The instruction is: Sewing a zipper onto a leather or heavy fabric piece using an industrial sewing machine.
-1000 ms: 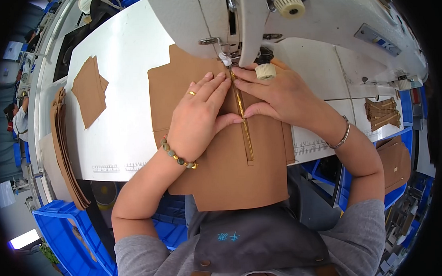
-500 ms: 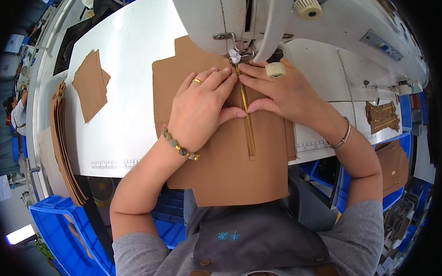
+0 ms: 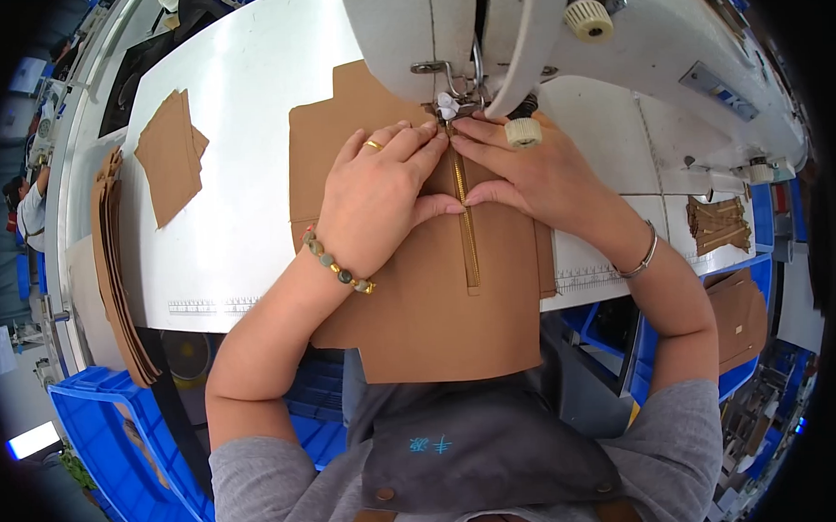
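Your left hand (image 3: 374,193) lies flat on the brown panel (image 3: 421,344), your right hand (image 3: 525,170) likewise: both open, pressing, not gripping. The panel's far end sits under the sewing machine (image 3: 632,69), its gold zipper (image 3: 470,236) running between your thumbs. I'd press lightly and evenly, steer the zipper straight, let the feed pull, and mind those fingertips up front. Counts: one leaning stack (image 3: 111,253) (can't tell how many pieces), one small pile (image 3: 166,164) of at least two, one panel, one zipper, one machine, one gold-striped bundle (image 3: 719,225), uncountable.
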### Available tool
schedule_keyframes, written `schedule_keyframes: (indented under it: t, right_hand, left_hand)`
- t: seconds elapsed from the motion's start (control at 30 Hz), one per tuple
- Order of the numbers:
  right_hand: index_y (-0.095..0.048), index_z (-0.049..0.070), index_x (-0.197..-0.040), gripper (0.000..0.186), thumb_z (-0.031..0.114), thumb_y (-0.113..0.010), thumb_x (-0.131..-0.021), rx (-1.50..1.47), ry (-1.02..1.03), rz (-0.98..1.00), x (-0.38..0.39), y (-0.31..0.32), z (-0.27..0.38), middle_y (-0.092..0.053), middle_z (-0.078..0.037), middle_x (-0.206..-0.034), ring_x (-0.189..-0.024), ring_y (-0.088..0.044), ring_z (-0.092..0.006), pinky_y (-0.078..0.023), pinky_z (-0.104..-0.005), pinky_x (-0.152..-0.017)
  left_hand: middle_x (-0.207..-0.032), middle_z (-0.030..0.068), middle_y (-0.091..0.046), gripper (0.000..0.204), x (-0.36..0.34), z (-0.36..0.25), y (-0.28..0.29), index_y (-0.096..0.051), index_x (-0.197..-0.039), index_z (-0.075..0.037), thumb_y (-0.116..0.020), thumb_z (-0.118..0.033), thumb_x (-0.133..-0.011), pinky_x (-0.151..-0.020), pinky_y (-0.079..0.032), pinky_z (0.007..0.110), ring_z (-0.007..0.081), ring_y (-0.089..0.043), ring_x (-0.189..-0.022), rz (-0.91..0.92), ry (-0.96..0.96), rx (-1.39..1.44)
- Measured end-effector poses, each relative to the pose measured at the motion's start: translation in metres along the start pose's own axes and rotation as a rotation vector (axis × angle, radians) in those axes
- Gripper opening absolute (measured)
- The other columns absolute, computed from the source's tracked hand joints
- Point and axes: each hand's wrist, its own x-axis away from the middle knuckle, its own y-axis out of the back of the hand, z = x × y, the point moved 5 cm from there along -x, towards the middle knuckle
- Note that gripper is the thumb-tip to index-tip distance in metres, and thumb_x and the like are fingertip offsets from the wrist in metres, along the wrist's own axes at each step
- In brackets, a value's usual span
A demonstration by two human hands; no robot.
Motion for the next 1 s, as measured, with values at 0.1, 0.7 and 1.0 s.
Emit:
schedule_keyframes:
  t: [0.1,0.7,1.0]
  right_hand:
    - [-0.07,0.005,-0.123,0.057,0.045,-0.075,-0.083,-0.013,0.06,-0.154,-0.002,0.002,0.003,-0.069,-0.007,-0.121,-0.113,-0.06,-0.0294,-0.043,-0.0491,-0.113]
    - [-0.073,0.007,-0.113,0.046,0.042,-0.076,-0.084,-0.044,0.092,-0.224,0.0,0.005,0.001,-0.068,-0.008,-0.115,-0.111,-0.061,-0.0285,-0.045,-0.0454,-0.11]
    - [-0.074,0.007,-0.109,0.042,0.04,-0.078,-0.084,-0.061,0.097,-0.194,0.003,0.004,0.011,-0.064,-0.008,-0.109,-0.104,-0.06,-0.0273,-0.047,-0.0413,-0.105]
  left_hand:
    - [-0.14,0.007,-0.065,0.069,0.0,0.001,-0.001,-0.068,-0.135,-0.006,-0.076,-0.049,-0.081,-0.108,-0.047,0.045,0.0305,-0.06,-0.13,-0.005,0.003,-0.019]
    - [-0.139,0.0079,-0.067,0.058,0.004,0.005,-0.007,-0.07,-0.132,-0.007,-0.076,-0.043,-0.087,-0.11,-0.049,0.046,0.0319,-0.059,-0.135,-0.029,0.05,0.069]
    - [-0.14,0.0117,-0.066,0.04,0.011,0.008,-0.006,-0.071,-0.128,-0.006,-0.076,-0.024,-0.093,-0.112,-0.048,0.047,0.0332,-0.059,-0.136,-0.059,0.093,0.207]
